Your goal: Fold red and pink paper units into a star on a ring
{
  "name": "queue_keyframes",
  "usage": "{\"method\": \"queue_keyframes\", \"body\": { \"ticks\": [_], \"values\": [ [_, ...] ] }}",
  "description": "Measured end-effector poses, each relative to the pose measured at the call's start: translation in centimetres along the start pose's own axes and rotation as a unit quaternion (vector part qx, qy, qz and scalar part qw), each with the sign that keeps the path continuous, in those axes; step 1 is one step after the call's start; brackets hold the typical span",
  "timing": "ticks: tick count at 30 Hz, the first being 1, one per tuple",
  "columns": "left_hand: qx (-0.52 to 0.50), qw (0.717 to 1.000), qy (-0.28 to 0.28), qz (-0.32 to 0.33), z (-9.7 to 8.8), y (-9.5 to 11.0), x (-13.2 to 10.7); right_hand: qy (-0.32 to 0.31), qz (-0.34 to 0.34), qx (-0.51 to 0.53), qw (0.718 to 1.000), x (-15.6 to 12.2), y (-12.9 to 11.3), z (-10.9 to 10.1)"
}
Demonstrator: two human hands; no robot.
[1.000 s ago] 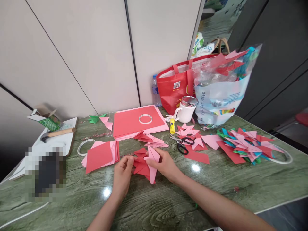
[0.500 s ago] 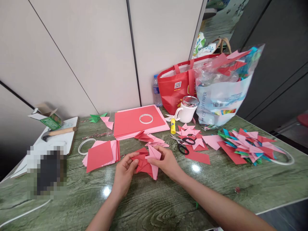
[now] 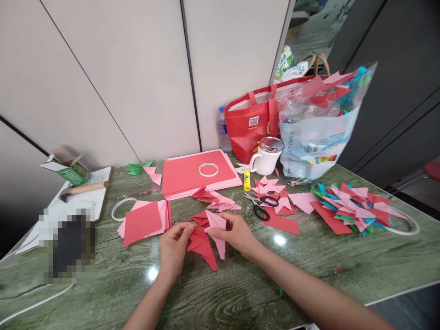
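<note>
Between thumb and fingers, my left hand [image 3: 175, 245] pinches a red folded paper piece [image 3: 202, 245] with pointed arms. My right hand [image 3: 237, 233] grips a pink folded paper piece [image 3: 216, 222] that lies against the red one's right side. Whether the two pieces are joined cannot be made out. Just behind them on the table are more red and pink folded pieces [image 3: 223, 201]. Left of my left hand rests a stack of red and pink paper squares [image 3: 142, 224].
Black-handled scissors [image 3: 261, 211], a yellow glue stick [image 3: 246, 180] and a white mug [image 3: 266, 160] stand or lie behind my right hand. A colourful paper pile [image 3: 350, 206] is at the right. Large red sheets [image 3: 182, 176] carry a tape roll [image 3: 208, 169]. Bags line the back.
The red piece has turned so one point now hangs down toward me. My left hand has shifted slightly left, and the pink piece has moved a little left.
</note>
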State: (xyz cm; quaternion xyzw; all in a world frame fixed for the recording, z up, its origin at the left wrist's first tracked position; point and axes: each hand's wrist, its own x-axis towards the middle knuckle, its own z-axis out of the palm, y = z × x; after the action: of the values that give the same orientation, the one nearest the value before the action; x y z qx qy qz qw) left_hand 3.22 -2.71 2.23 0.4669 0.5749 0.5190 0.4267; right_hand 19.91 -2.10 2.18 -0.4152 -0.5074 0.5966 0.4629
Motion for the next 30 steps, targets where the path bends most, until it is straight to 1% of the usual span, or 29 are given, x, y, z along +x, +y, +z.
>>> {"method": "queue_keyframes", "body": {
  "ticks": [3, 5, 8, 11, 14, 16, 19, 21, 24, 27, 30],
  "values": [
    [0.038, 0.999, -0.002, 0.023, 0.0, 0.0, -0.2, -0.015, 0.014, 0.023, 1.0, -0.1, 0.1, 0.1],
    [0.044, 0.999, -0.01, 0.028, 0.1, 0.0, -0.3, -0.025, 0.02, 0.037, 0.999, -0.1, 0.3, 0.1],
    [0.026, 0.999, -0.012, 0.02, 0.3, -0.2, -0.4, -0.024, 0.022, 0.035, 0.999, -0.1, 0.4, 0.1],
    [-0.001, 1.0, 0.006, 0.011, 0.4, -0.5, -0.4, -0.022, 0.025, 0.031, 0.999, -0.1, 0.3, 0.2],
    [-0.004, 1.0, 0.019, 0.013, 0.4, -0.5, -0.3, -0.026, 0.029, 0.032, 0.999, -0.2, 0.2, 0.3],
    [-0.005, 1.0, 0.005, 0.015, 0.3, -0.3, -0.3, -0.023, 0.03, 0.028, 0.999, -0.2, 0.1, 0.4],
    [-0.009, 0.999, -0.044, 0.013, 0.2, 0.2, -0.3, -0.012, 0.027, 0.027, 0.999, -0.1, 0.2, 0.3],
    [-0.004, 0.998, -0.065, 0.013, 0.2, 0.6, -0.2, -0.008, 0.023, 0.025, 0.999, -0.1, 0.3, 0.2],
    [0.017, 0.998, -0.062, 0.009, 0.1, 0.8, -0.2, -0.01, 0.016, 0.024, 1.0, 0.0, 0.4, 0.1],
    [0.032, 0.997, -0.064, -0.01, 0.1, 0.8, -0.1, -0.009, 0.014, 0.031, 0.999, 0.0, 0.4, 0.0],
    [0.009, 0.997, -0.07, -0.039, 0.2, 0.6, -0.2, -0.006, 0.021, 0.049, 0.999, 0.0, 0.4, 0.1]
  ]
}}
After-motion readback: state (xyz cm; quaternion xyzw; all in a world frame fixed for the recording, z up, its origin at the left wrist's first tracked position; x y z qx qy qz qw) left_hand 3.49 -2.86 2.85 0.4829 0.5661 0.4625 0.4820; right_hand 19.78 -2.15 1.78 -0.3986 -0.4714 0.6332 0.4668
